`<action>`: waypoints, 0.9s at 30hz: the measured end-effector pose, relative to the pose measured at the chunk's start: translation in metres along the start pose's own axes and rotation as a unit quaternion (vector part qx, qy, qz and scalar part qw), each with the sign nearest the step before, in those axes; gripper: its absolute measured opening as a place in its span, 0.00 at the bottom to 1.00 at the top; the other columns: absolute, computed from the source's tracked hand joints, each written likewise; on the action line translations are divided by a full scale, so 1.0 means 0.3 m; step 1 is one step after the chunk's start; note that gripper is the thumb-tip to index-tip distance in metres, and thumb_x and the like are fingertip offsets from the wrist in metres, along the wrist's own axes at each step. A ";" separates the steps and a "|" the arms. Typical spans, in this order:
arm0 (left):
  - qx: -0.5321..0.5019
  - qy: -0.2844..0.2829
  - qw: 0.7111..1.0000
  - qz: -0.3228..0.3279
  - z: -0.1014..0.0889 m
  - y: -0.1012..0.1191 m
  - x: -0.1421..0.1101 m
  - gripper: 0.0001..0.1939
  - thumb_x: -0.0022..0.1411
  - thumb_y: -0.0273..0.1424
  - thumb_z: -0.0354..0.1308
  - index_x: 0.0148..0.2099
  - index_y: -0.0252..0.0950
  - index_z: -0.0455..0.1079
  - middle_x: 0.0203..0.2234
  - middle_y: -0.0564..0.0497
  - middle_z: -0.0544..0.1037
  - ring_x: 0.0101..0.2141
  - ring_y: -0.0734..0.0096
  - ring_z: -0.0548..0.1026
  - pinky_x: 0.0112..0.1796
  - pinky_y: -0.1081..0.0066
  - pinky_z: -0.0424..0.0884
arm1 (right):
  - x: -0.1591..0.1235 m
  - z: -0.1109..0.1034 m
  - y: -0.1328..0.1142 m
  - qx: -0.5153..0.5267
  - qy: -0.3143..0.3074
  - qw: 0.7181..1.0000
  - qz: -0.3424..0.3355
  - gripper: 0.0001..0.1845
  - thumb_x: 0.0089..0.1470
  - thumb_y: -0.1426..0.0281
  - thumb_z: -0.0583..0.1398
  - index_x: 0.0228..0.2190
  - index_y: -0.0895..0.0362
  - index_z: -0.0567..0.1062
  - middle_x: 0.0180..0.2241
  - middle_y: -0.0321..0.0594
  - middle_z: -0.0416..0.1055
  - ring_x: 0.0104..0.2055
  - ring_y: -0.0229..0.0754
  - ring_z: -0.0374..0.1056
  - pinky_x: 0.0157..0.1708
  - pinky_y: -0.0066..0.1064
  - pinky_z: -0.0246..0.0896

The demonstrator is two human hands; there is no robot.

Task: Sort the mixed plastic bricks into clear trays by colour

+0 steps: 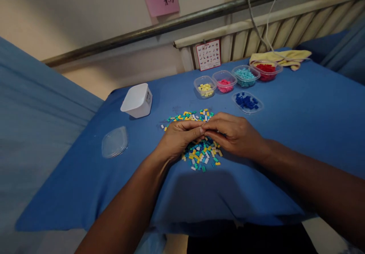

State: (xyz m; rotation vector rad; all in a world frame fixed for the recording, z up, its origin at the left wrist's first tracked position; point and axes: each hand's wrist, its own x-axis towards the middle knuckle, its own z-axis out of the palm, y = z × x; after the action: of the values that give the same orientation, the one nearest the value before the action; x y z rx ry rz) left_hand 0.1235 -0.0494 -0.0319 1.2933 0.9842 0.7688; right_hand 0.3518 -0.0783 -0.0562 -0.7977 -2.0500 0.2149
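Observation:
A pile of small mixed bricks [201, 153], yellow, white, teal and blue, lies on the blue cloth in front of me. My left hand [179, 136] and my right hand [235, 132] rest on top of the pile with their fingertips pressed together at its middle. The fingers of both hands are curled and pinched; whatever small piece sits between them is hidden. More loose bricks [189, 116] show just beyond my fingers.
Clear tubs hold sorted bricks: yellow [204, 87], pink [225, 81], teal [245, 75], red [266, 70], dark blue [247, 102]. A white box [137, 100] and a clear lid [115, 142] lie left. A yellow cloth [288, 57] and a radiator [285, 29] are behind.

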 end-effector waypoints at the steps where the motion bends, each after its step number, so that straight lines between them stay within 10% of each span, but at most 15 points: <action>1: 0.002 0.007 1.000 0.002 0.005 -0.001 -0.001 0.21 0.56 0.46 0.82 0.44 0.36 0.89 0.33 0.45 0.86 0.32 0.68 0.80 0.37 0.67 0.78 | 0.000 0.001 -0.001 0.000 0.001 1.000 0.008 0.10 0.74 0.72 0.63 0.52 0.53 0.82 0.46 0.43 0.84 0.46 0.45 0.82 0.46 0.36 0.78; 8: 0.041 0.021 0.999 0.028 0.030 0.000 -0.011 0.22 0.61 0.49 0.78 0.49 0.38 0.89 0.34 0.45 0.86 0.33 0.67 0.81 0.38 0.67 0.79 | 0.017 -0.020 0.005 -0.047 0.003 0.998 0.037 0.12 0.72 0.73 0.62 0.50 0.52 0.84 0.45 0.43 0.85 0.46 0.47 0.81 0.46 0.38 0.76; 15: 0.227 0.147 0.950 0.154 -0.115 0.037 -0.001 0.16 0.68 0.43 0.72 0.51 0.40 0.88 0.42 0.46 0.88 0.40 0.61 0.83 0.44 0.62 0.81 | -0.028 -0.209 0.248 -0.236 0.056 0.947 0.211 0.13 0.65 0.72 0.64 0.47 0.56 0.86 0.47 0.53 0.86 0.49 0.59 0.80 0.51 0.49 0.73; 21: 0.443 -0.034 0.844 0.299 -0.136 0.001 0.005 0.14 0.77 0.38 0.63 0.56 0.40 0.85 0.56 0.42 0.85 0.59 0.54 0.81 0.63 0.50 0.75 | -0.094 -0.268 0.396 -0.279 0.020 0.912 0.299 0.12 0.62 0.70 0.65 0.45 0.52 0.87 0.47 0.49 0.85 0.50 0.61 0.80 0.53 0.53 0.73; 27: 0.552 -0.202 0.769 0.250 -0.044 -0.031 -0.021 0.31 0.85 0.48 0.48 0.82 0.43 0.60 0.81 0.46 0.56 0.80 0.57 0.51 0.79 0.47 0.47 | -0.082 -0.230 0.360 -0.279 0.012 0.926 0.253 0.13 0.63 0.68 0.65 0.46 0.54 0.87 0.47 0.51 0.86 0.47 0.56 0.79 0.48 0.46 0.73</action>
State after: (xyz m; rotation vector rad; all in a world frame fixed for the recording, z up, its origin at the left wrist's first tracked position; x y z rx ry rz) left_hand 0.1083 -0.0508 -0.0400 2.7028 0.7046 0.1784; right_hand 0.4658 -0.0195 -0.0796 -1.6743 -1.8579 -0.1088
